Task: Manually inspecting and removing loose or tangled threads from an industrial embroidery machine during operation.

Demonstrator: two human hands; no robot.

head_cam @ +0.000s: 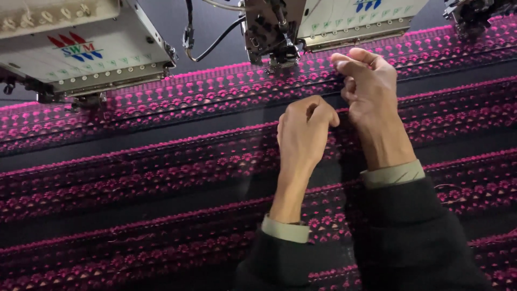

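— Pinching at the dark fabric (161,161), is it? Where?

— Far centre, just near of the middle embroidery head (274,32). The left hand (304,132) is curled, fingertips pressed to the cloth; the right hand (369,86) is clenched loosely just beyond it. Whether either grips a thread, I cannot tell.

— Risk?

— Fingers close under the needle area; tugging could pucker the raised, glossy magenta stitching (215,86).
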